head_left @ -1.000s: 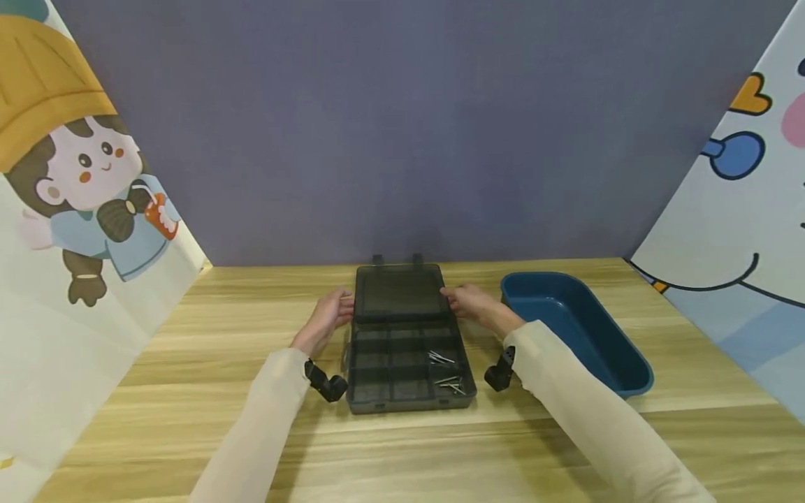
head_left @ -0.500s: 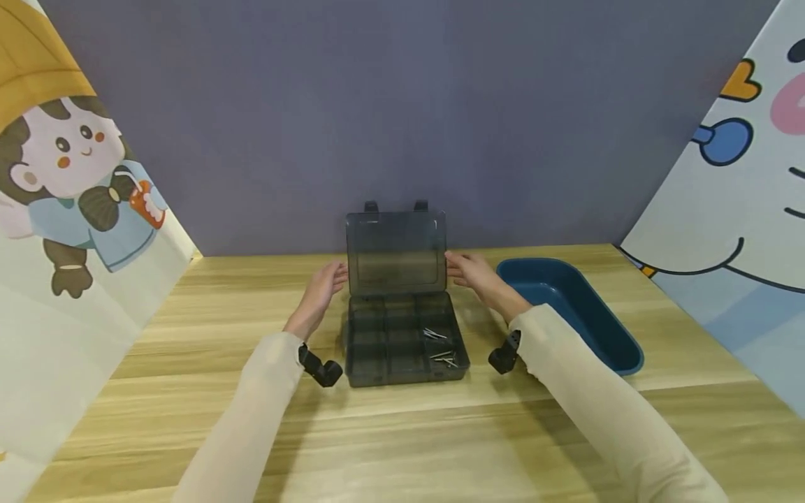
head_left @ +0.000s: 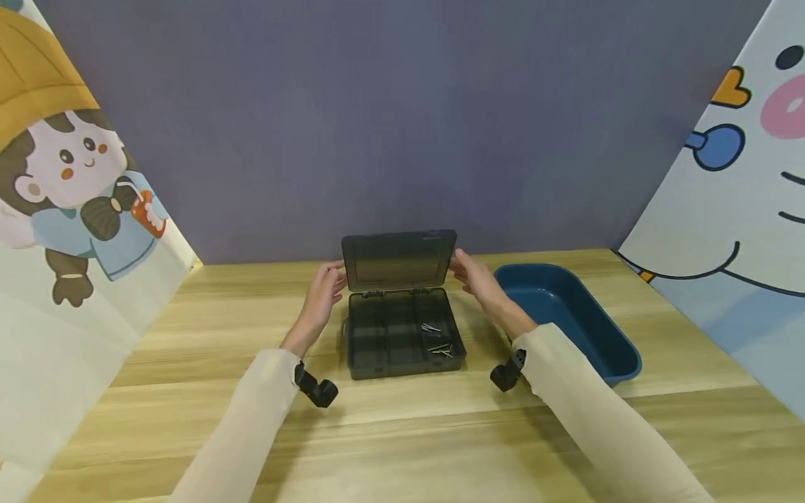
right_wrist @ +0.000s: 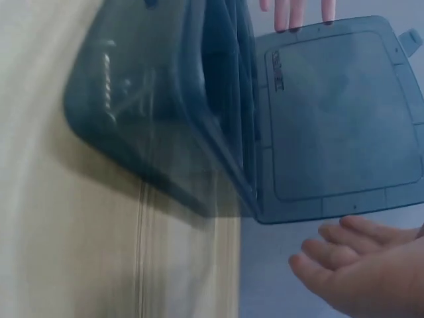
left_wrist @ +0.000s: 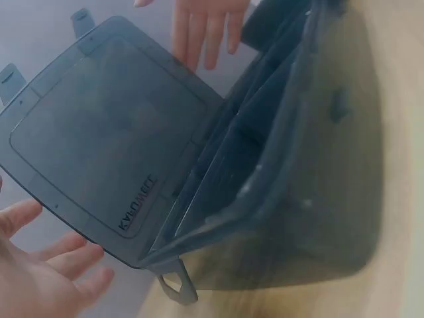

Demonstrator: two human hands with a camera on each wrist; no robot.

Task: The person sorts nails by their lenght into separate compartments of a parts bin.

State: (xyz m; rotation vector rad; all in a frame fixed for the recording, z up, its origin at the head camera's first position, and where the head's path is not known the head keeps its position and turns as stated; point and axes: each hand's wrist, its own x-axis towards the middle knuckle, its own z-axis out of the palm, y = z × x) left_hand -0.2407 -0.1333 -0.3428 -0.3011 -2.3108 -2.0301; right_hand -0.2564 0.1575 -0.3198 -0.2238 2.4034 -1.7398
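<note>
A dark translucent compartment box point(head_left: 402, 372) stands in the middle of the table with its hinged lid point(head_left: 402, 260) raised and leaning a little toward me. Two small groups of thin metal pieces, like nails or screws point(head_left: 442, 351), lie in its right-hand compartments. My left hand point(head_left: 318, 297) is at the lid's left edge, fingers relaxed and spread. At the opposite edge is my right hand point(head_left: 484, 286), its fingers loosely extended, with the fingertips point(right_wrist: 351, 225) close to or against the lid. Exact contact is hard to tell. Two latch tabs point(left_wrist: 83, 23) stick out from the lid's free edge.
A deep blue plastic bin point(head_left: 534, 268) stands right of the box, close to my right forearm. Behind the wooden table point(head_left: 402, 447) rises a grey-purple panel point(head_left: 402, 126). Cartoon-printed walls flank both sides.
The lid has swung up from lying back, through upright, to leaning slightly toward me. Both hands have moved along with its edges. The head view has shifted slightly.
</note>
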